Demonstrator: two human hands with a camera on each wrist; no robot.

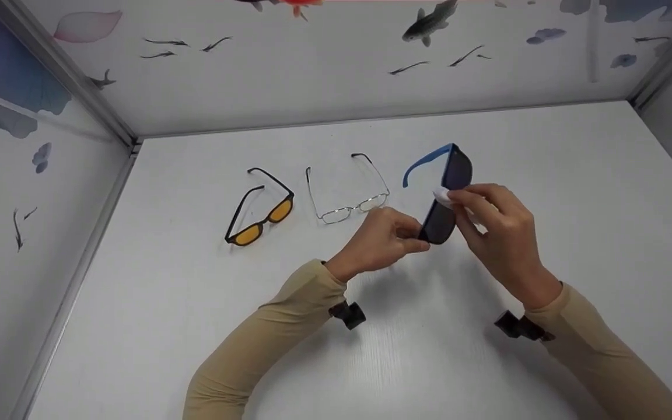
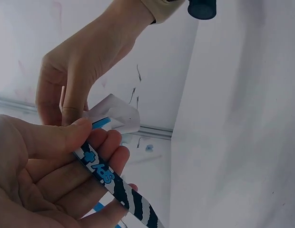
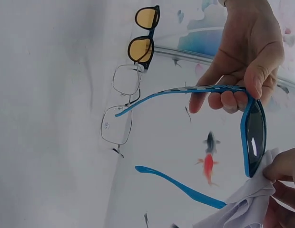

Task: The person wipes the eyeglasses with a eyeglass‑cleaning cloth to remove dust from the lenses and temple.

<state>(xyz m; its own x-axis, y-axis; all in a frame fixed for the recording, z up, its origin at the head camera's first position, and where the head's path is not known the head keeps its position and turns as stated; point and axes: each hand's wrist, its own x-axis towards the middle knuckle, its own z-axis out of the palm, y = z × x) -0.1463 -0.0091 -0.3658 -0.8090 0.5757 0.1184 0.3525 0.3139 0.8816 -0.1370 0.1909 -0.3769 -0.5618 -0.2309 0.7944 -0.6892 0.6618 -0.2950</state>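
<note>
Blue-armed sunglasses (image 1: pixel 458 168) with dark lenses are held up over the white table (image 1: pixel 161 326). My left hand (image 1: pixel 385 238) pinches the frame at its near end, thumb and fingers by the hinge. In the left wrist view, a black-and-white striped temple arm (image 2: pixel 122 189) with blue lettering crosses my fingers. My right hand (image 1: pixel 505 233) pinches a white cloth (image 1: pixel 443 196) against the middle of the frame, between the two lenses. The right wrist view shows folds of the cloth (image 3: pixel 247 204) draped over the farther lens, with the nearer lens (image 3: pixel 255 137) in plain sight.
To the left, black-framed glasses with orange lenses (image 1: pixel 248 234) lie on the table, arms unfolded. Beside them, thin metal-framed glasses (image 1: pixel 336 216) lie unfolded, close to my left hand. Printed panels (image 1: pixel 324 76) with fish designs border the table at the back and left.
</note>
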